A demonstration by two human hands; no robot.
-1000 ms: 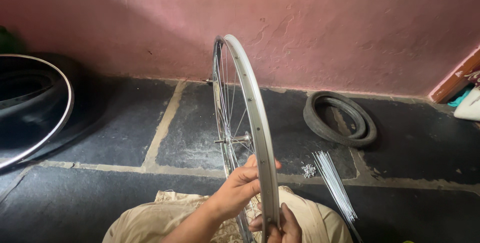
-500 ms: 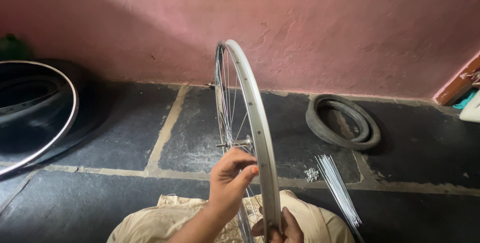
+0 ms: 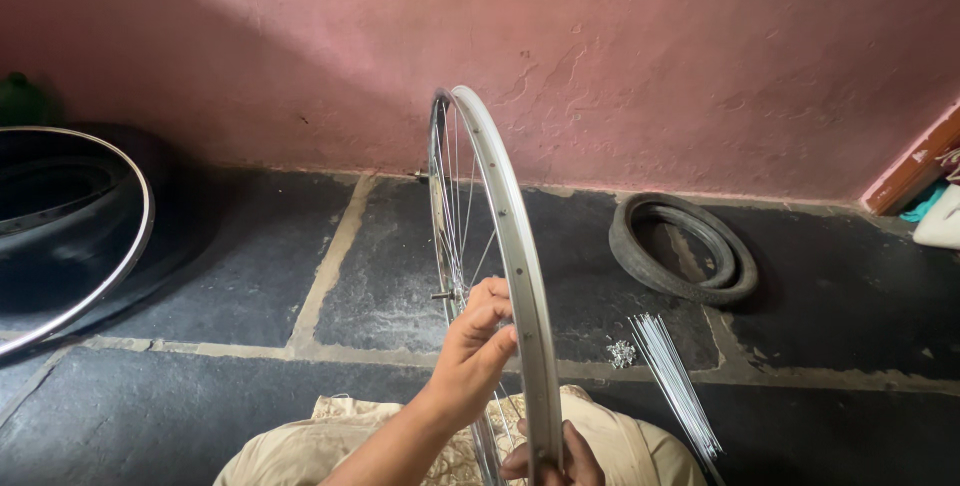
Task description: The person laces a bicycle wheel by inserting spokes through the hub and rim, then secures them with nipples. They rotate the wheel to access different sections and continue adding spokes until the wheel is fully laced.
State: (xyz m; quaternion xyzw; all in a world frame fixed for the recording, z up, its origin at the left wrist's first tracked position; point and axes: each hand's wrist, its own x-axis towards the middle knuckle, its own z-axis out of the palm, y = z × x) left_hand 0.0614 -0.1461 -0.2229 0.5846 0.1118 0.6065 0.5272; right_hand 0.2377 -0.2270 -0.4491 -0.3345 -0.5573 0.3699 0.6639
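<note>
Left hand (image 3: 478, 341) pinches a spoke (image 3: 490, 246) beside the upright rim (image 3: 510, 236); right hand (image 3: 560, 456) clamps the rim's near edge. Best hold the rim steady while fingers work.

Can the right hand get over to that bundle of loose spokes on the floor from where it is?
Probably yes. The right hand grips the wheel rim at the bottom, and the spoke bundle lies on the floor just to its right with nothing between. It would have to let go of the rim first.
</note>
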